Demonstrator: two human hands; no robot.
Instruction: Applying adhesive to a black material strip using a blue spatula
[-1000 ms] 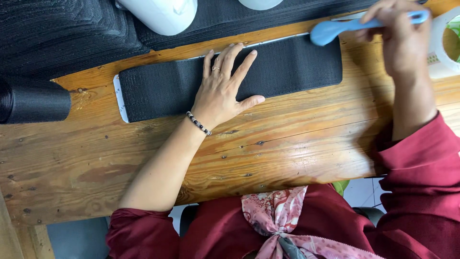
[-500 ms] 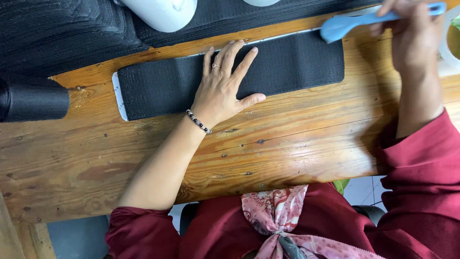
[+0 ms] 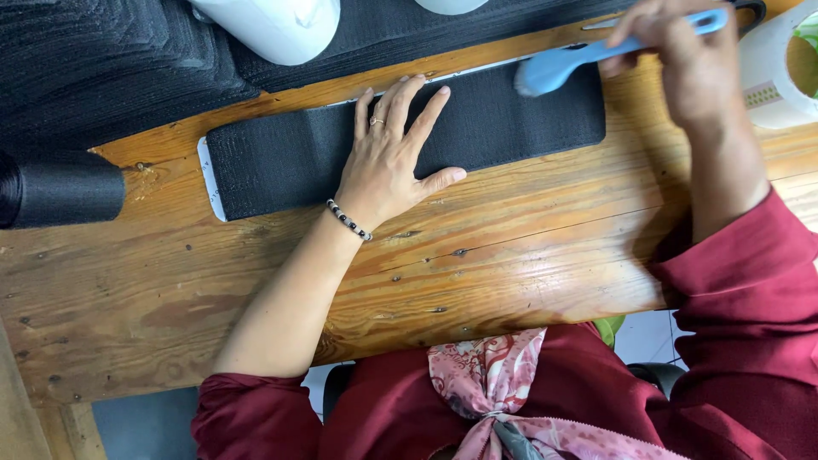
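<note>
1. We see a wooden table point(image 3: 511, 255), planks knotty w/ nail heads; beyond its near edge, a bit of pale floor and a dark chair part by the red-sleeved torso.
2. On it lies a black fabric strip point(image 3: 290, 158), long, flat, w/ a thin white edge showing at its left end and along the top.
3. Left hand point(image 3: 388, 166) lies flat on the strip's middle, fingers spread apart, palm down, pressing; beaded bracelet at the wrist.
4. Right hand point(image 3: 682, 60) is closed round the handle of a light-blue brush point(image 3: 554, 68); brush head sits on the strip's right part, near the top edge.
5. Behind the strip: stacked black fabric point(image 3: 102, 68) and a white rounded container point(image 3: 273, 25). Left of the strip, a black roll point(image 3: 60, 187). Right of the strip, a white tape roll point(image 3: 780, 72), just beside the right hand.
6. Open room: bare wood from the strip's lower edge to the table's near edge; the far side is crowded.
7. Vs. 0.5 s ago: brush head has come down and left, from past the strip's top right corner onto the fabric. Left hand and strip unchanged.
</note>
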